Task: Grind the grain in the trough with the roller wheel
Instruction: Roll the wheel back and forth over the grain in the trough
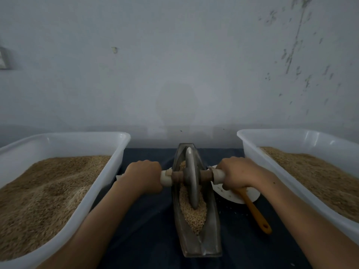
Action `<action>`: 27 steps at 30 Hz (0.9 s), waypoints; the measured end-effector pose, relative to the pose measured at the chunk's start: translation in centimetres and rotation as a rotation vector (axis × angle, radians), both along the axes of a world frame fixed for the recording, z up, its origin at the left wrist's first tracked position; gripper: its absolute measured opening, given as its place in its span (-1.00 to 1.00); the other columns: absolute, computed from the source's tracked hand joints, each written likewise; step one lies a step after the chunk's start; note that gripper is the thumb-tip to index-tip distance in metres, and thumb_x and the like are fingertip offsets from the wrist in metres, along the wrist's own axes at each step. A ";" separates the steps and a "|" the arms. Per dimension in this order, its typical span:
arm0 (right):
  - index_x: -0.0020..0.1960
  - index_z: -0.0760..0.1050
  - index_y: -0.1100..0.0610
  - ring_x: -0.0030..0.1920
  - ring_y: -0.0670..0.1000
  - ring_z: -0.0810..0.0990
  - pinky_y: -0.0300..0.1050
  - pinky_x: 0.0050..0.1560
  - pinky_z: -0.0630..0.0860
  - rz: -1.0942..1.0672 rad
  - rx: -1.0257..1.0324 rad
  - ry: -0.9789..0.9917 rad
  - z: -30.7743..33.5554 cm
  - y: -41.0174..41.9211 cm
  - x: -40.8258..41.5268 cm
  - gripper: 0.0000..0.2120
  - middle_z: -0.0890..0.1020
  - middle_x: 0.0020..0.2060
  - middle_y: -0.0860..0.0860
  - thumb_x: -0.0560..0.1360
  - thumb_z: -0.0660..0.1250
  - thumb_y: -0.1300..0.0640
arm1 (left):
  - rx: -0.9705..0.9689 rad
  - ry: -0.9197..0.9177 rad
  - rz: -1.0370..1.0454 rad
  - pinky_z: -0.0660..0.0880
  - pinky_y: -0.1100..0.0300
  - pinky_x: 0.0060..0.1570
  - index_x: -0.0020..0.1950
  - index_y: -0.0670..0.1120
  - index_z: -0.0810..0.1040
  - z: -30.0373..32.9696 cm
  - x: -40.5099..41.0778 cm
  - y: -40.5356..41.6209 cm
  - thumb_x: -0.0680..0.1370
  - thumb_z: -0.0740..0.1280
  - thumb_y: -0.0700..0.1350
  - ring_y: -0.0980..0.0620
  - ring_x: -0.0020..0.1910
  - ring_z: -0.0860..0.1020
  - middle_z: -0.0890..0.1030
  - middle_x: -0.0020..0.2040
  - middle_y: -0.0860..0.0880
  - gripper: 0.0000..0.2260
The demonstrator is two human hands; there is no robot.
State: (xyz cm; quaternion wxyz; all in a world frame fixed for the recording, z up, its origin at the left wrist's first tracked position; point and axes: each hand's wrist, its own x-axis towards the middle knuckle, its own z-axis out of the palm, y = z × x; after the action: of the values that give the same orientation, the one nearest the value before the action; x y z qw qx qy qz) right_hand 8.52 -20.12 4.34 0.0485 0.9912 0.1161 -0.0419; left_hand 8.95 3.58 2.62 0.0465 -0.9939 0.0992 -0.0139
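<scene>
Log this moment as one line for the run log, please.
step: grinding | left hand: grips axle handle | right hand: grips axle handle | roller wheel: upright in trough, on grain | spatula: idle on plate

Scuffed pale wall (174,65); dark blue tablecloth (147,220); dim light.

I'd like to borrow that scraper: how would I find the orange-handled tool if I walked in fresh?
Start at the metal trough between the two white tubs. Just right of it lies a white plate, partly under the right hand. The orange-handled tool slants off the plate toward you, the only brightly coloured thing there.
</scene>
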 end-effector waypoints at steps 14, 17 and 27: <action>-0.17 0.33 -0.05 -0.18 0.02 0.54 -0.11 -0.23 0.32 0.044 0.061 -0.505 -3.0 -0.1 1.3 -0.88 0.58 -0.18 -0.06 0.50 0.25 0.10 | -0.110 -0.356 0.018 0.47 0.15 -0.08 0.01 -0.02 0.43 -1.4 -0.5 -0.4 0.55 0.25 0.00 0.00 -0.08 0.57 0.59 -0.05 0.00 -0.88; -0.15 0.40 -0.04 -0.14 0.03 0.56 -0.10 -0.19 0.42 0.037 0.055 -0.301 -1.9 -0.2 0.8 -0.91 0.61 -0.13 -0.03 0.47 0.30 0.09 | -0.057 -0.224 0.027 0.51 0.12 -0.02 0.00 -0.04 0.47 -0.8 -0.5 -0.3 0.52 0.29 -0.02 0.01 -0.08 0.56 0.58 -0.05 0.00 -0.87; 0.05 0.53 -0.03 -0.14 -0.01 0.55 -0.14 -0.19 0.40 0.011 0.038 -0.014 -0.7 -0.2 0.4 -0.79 0.56 -0.16 -0.06 0.43 0.42 0.04 | 0.034 -0.060 0.054 0.46 0.16 -0.10 0.00 -0.06 0.48 0.1 -0.6 -0.5 0.47 0.35 0.01 0.04 -0.19 0.49 0.47 -0.20 0.03 -0.81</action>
State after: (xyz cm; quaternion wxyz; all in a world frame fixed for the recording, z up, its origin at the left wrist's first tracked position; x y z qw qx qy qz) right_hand 8.95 -20.36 3.64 0.0308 0.9915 0.1221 -0.0325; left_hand 8.38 3.09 2.70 0.0669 -0.9944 0.0709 -0.0406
